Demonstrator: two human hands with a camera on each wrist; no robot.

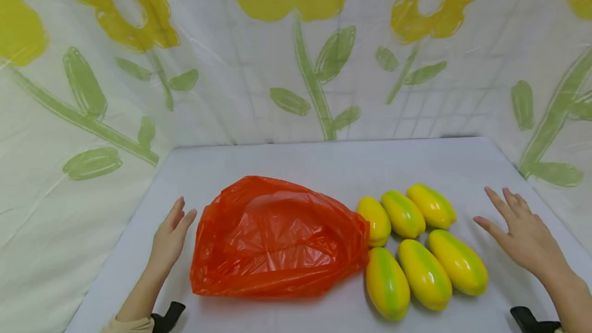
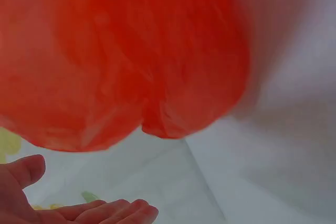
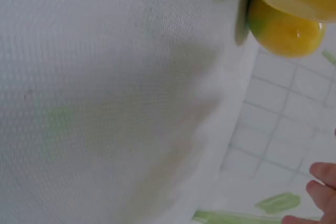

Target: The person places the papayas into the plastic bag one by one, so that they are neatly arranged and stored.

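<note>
An opened red plastic bag lies on the table with its wide mouth towards the left. To its right sit several yellow fruits with green stripes, papaya-like and glossy, in two rows; the nearest ones touch the bag's edge. My left hand is beside the bag's left side, fingers extended and holding nothing. In the left wrist view the bag bulges above that hand's fingers. On the far right, my right hand hovers with fingers spread, apart from the fruits. Two fruits show in the right wrist view.
Everything lies on a white table. Behind and around it hangs a pale curtain printed with yellow flowers and green leaves. A black wrist strap shows at the left wrist, another at the right.
</note>
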